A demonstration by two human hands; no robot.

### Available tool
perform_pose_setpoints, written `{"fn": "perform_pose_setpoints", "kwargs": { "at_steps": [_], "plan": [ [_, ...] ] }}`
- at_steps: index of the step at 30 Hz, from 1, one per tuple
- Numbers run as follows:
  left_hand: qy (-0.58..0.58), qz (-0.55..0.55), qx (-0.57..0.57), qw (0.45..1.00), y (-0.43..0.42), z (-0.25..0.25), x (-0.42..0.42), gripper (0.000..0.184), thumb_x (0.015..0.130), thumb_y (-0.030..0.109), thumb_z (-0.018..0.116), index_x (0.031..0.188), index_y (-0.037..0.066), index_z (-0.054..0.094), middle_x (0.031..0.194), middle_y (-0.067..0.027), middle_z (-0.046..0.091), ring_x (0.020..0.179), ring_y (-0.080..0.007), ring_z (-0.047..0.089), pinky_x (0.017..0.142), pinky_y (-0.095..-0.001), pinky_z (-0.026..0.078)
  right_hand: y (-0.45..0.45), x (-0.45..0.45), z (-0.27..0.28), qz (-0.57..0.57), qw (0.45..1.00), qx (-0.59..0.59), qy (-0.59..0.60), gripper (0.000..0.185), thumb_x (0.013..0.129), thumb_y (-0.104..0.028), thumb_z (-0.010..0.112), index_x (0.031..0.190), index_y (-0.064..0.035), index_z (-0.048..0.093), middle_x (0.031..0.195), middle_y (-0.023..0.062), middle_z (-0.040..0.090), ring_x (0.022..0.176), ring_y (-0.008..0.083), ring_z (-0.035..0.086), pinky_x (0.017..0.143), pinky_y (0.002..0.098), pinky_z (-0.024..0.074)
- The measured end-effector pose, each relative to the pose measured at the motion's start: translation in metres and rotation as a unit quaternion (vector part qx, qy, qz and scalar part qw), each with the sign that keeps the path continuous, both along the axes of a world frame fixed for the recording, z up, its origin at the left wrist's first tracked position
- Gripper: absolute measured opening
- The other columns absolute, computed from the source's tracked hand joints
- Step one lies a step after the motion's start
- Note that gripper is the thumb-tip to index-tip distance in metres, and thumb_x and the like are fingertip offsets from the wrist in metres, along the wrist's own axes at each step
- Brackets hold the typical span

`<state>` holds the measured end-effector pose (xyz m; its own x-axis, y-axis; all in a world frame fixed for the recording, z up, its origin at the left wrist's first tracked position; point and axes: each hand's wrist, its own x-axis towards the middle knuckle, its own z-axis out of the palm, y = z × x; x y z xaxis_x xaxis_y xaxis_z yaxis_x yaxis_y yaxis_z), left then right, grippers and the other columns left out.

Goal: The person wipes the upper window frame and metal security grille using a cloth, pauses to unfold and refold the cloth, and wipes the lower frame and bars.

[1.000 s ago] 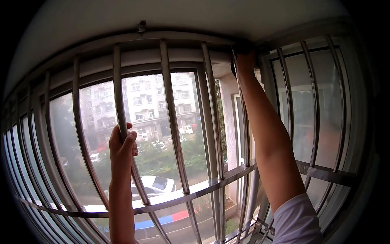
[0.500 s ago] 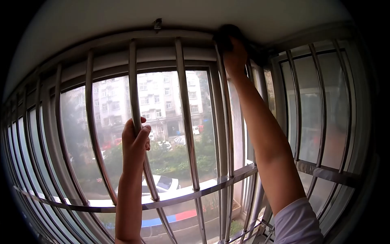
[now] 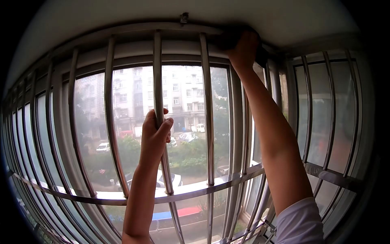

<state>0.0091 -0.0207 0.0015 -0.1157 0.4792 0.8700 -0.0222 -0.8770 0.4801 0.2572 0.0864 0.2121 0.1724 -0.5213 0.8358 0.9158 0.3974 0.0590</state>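
Head: dark bundle (image 3: 262, 52), shiny bar (image 3: 157, 73)

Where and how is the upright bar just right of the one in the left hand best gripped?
Probably around mid-length, from the room side, in a full wrap. The bar is slim, upright and bare between the top rail and cross rail, with gaps either side. The left hand wraps the neighbouring bar similarly.
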Motion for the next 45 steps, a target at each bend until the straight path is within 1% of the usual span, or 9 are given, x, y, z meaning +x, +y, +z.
{"fn": "perform_pose_setpoints", "kwargs": {
  "at_steps": [10,15,21,29,37,39,41,44,45],
  "plan": [
    [-0.007,0.023,0.001,1.0,0.001,-0.001,0.003,0.02,0.087,0.01,0.057,0.105,0.004,0.051,0.065,0.0041,0.045,0.05,-0.0013,0.041,0.045,-0.0181,0.035,-0.004,0.03,0.016,0.107,0.992,-0.011,-0.068,0.035,0.063,-0.001,0.063,0.097,-0.0054,0.064,0.097,0.0187,0.063,0.097,0.0383,0.059,0.086,0.0425,0.0484],
    [-0.016,0.042,0.001,0.999,0.001,0.0,0.003,0.019,0.086,0.01,0.058,0.103,0.004,0.052,0.062,0.0045,0.043,0.048,-0.0018,0.04,0.044,-0.0187,0.035,-0.019,0.014,0.012,-0.055,0.995,0.008,-0.079,0.03,0.066,0.001,0.062,0.096,-0.0052,0.061,0.097,0.0182,0.059,0.095,0.039,0.057,0.085,0.0457,0.048],
    [-0.015,0.018,0.006,1.0,0.005,0.0,0.002,0.021,0.086,0.009,0.058,0.104,0.003,0.049,0.06,0.0052,0.042,0.047,-0.0026,0.04,0.042,-0.0205,0.033,-0.033,-0.04,0.01,-0.085,0.988,0.084,-0.094,0.032,0.061,-0.008,0.072,0.089,-0.0047,0.056,0.091,0.0179,0.057,0.09,0.0386,0.056,0.081,0.0454,0.0467],
    [0.008,0.025,0.016,1.0,0.008,-0.001,-0.001,0.023,0.087,0.011,0.058,0.107,0.004,0.05,0.061,0.0051,0.041,0.049,-0.0023,0.039,0.045,-0.0196,0.034,-0.032,-0.025,0.005,0.144,0.975,-0.008,-0.168,0.041,0.065,-0.014,0.074,0.104,-0.0068,0.064,0.105,0.0161,0.062,0.102,0.034,0.057,0.091,0.0426,0.0464],
    [0.021,0.045,-0.009,0.999,0.0,0.001,0.001,0.029,0.087,0.011,0.058,0.112,0.0,0.047,0.073,-0.0018,0.052,0.06,-0.0072,0.054,0.054,-0.0242,0.044,-0.05,-0.117,-0.045,-0.018,0.991,0.011,-0.136,0.04,0.071,-0.016,0.071,0.105,0.0023,0.061,0.121,0.0236,0.05,0.109,0.0382,0.053,0.093,0.0454,0.046],
    [0.142,0.224,-0.03,0.964,-0.019,-0.01,-0.003,0.048,0.087,0.019,0.062,0.123,-0.005,0.042,0.091,-0.0118,0.058,0.081,-0.0175,0.061,0.071,-0.0331,0.051,-0.053,-0.124,-0.05,-0.024,0.988,-0.035,-0.148,0.037,0.07,-0.012,0.066,0.106,-0.0006,0.061,0.121,0.02,0.05,0.104,0.0354,0.057,0.086,0.0426,0.0516],
    [0.213,0.452,0.129,0.857,-0.029,-0.036,-0.014,0.05,0.082,0.019,0.066,0.123,0.0,0.046,0.103,-0.0142,0.056,0.09,-0.0242,0.058,0.075,-0.0359,0.051,-0.06,-0.13,-0.046,0.074,0.984,-0.071,-0.144,0.038,0.078,-0.023,0.067,0.105,0.0016,0.059,0.116,0.0213,0.056,0.098,0.0396,0.059,0.087,0.0439,0.0494],
    [0.25,0.559,0.279,0.74,-0.068,-0.055,-0.055,0.047,0.068,0.009,0.069,0.114,0.011,0.058,0.108,-0.0113,0.053,0.098,-0.0292,0.054,0.075,-0.0389,0.05,-0.053,-0.15,-0.034,0.16,0.974,-0.082,-0.137,0.041,0.08,-0.028,0.065,0.108,0.0013,0.06,0.108,0.0194,0.062,0.097,0.0352,0.061,0.085,0.0411,0.0483],
    [0.233,0.593,0.327,0.698,-0.071,-0.064,-0.071,0.047,0.068,0.008,0.068,0.114,0.009,0.057,0.108,-0.0118,0.053,0.097,-0.0287,0.053,0.073,-0.0381,0.05,-0.057,-0.156,-0.031,0.301,0.936,-0.126,-0.131,0.046,0.079,-0.033,0.065,0.108,0.0028,0.06,0.105,0.0236,0.063,0.1,0.0374,0.06,0.086,0.0415,0.0475]
  ]
}}
